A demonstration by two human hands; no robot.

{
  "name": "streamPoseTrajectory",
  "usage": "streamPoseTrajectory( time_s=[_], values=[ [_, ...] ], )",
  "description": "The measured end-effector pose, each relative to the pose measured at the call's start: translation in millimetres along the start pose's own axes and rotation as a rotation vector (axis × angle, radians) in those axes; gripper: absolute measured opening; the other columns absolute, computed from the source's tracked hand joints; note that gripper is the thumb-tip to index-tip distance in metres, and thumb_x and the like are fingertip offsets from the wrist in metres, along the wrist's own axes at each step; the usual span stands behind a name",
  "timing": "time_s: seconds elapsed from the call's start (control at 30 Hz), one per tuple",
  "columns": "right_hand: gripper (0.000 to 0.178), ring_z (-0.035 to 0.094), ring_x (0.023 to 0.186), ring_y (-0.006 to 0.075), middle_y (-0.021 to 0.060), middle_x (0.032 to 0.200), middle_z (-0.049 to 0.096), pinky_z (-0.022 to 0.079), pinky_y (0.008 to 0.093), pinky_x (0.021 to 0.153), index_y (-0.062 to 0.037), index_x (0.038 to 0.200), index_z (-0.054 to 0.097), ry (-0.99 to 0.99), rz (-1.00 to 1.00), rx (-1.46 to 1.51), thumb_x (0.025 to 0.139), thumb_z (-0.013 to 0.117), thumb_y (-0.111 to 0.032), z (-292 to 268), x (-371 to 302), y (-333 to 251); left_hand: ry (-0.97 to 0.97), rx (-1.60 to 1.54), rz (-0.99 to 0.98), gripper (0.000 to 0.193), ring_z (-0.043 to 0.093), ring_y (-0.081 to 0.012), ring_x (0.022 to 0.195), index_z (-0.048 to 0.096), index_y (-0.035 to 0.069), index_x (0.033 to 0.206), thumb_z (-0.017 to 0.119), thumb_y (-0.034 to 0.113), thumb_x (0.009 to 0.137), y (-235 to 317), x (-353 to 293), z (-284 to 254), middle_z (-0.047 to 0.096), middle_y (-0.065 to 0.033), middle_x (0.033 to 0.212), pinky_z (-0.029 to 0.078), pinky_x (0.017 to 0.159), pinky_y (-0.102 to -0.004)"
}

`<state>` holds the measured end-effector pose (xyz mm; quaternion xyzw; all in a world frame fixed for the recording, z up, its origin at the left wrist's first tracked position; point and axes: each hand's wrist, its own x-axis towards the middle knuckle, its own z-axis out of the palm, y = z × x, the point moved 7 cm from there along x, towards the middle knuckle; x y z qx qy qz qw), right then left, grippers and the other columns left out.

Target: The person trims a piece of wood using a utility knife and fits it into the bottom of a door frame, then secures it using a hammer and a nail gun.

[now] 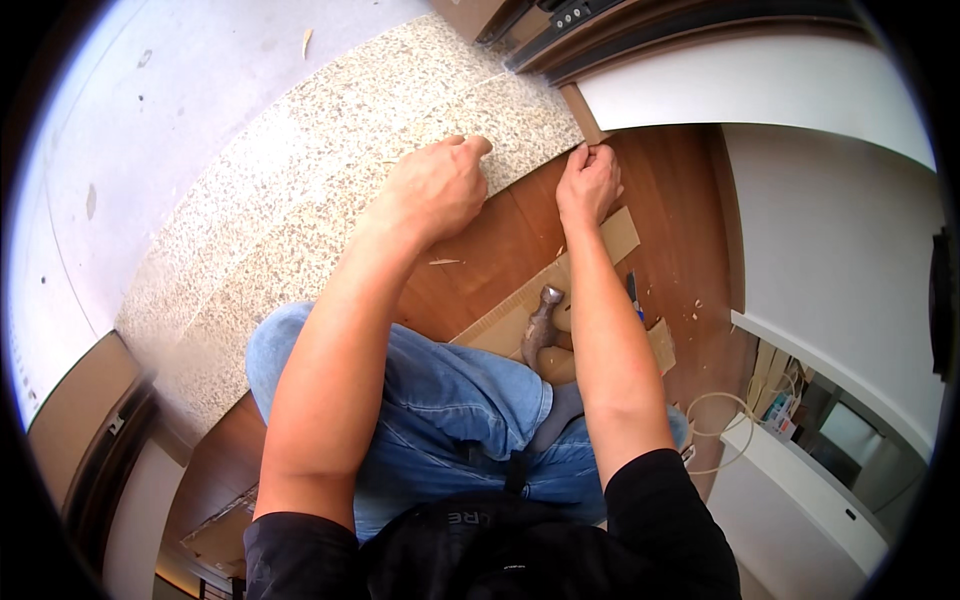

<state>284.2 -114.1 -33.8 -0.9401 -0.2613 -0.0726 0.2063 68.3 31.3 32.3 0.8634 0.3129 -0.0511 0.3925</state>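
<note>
My left hand (440,188) is closed, its fingers curled down over the speckled stone slab (330,150), near the slab's inner edge. Whatever may lie in those fingers is hidden beneath the hand. To its right, the fingers of my right hand (590,185) are pinched together at the slab's corner. They meet the lower end of a narrow brown strip (583,112) beside the white panel. I cannot make out what the pinch holds. A hammer (541,325) lies on cardboard (500,318) between my right forearm and my bent leg.
Reddish-brown wood flooring (670,200) runs along the slab, with small wood chips on it. A slim tool with a blue part (637,296) lies right of my forearm. Dark sliding-door tracks (680,45) cross the top. A white cabinet (790,490) and looped cable (715,397) stand at right.
</note>
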Motion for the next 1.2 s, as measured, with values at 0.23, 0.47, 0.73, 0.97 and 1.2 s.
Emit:
streamPoseTrajectory(
  time_s=[0.23, 0.47, 0.73, 0.97, 1.2],
  values=[
    [0.021, 0.062, 0.109, 0.0357, 0.0098, 0.104, 0.069, 0.043, 0.0562, 0.094, -0.0096, 0.098, 0.062, 0.001, 0.01, -0.001, 0.1, 0.062, -0.031, 0.7, 0.5, -1.0, 0.011, 0.015, 0.018, 0.038, 0.068, -0.0389, 0.118, 0.065, 0.006, 0.134, 0.052, 0.017, 0.101, -2.8, 1.6, 2.1, 0.071, -0.0233, 0.124, 0.053, 0.104, -0.048],
    [0.022, 0.062, 0.108, 0.0353, 0.0097, 0.104, 0.069, 0.044, 0.0555, 0.093, -0.0097, 0.098, 0.063, 0.012, -0.005, 0.003, 0.1, 0.062, -0.031, 1.2, -0.5, -0.4, -0.001, 0.02, 0.005, 0.037, 0.068, -0.0388, 0.117, 0.066, 0.006, 0.133, 0.052, 0.018, 0.101, -1.5, 0.3, 0.3, 0.072, -0.0238, 0.124, 0.052, 0.104, -0.0475],
    [0.024, 0.062, 0.109, 0.035, 0.0091, 0.104, 0.069, 0.044, 0.0563, 0.098, -0.0097, 0.099, 0.063, -0.03, 0.049, 0.001, 0.101, 0.061, -0.034, -0.9, 1.8, 4.8, 0.073, -0.021, 0.056, 0.036, 0.069, -0.0369, 0.117, 0.065, 0.007, 0.134, 0.054, 0.021, 0.103, -6.5, 2.6, -3.7, 0.073, -0.0202, 0.125, 0.053, 0.103, -0.0447],
    [0.075, 0.031, 0.152, 0.0433, 0.0239, 0.166, 0.033, 0.024, 0.0576, 0.125, 0.0034, 0.157, 0.038, -0.158, 0.079, -0.014, 0.101, 0.063, -0.039, -8.8, -47.6, -28.4, 0.052, -0.075, -0.016, 0.039, 0.068, -0.0347, 0.12, 0.064, 0.008, 0.137, 0.056, 0.02, 0.1, -13.6, 2.5, -12.4, 0.073, -0.0177, 0.126, 0.053, 0.105, -0.0437],
    [0.077, 0.027, 0.156, 0.045, 0.0276, 0.168, 0.029, 0.023, 0.0555, 0.127, 0.0108, 0.156, 0.034, -0.589, -0.505, -0.179, 0.101, 0.061, -0.035, -26.7, -180.8, -99.1, 0.019, -0.017, 0.029, 0.043, 0.069, -0.0345, 0.12, 0.061, 0.008, 0.142, 0.056, 0.018, 0.1, -9.7, 6.5, -3.1, 0.072, -0.0175, 0.13, 0.054, 0.105, -0.0428]
  ],
)
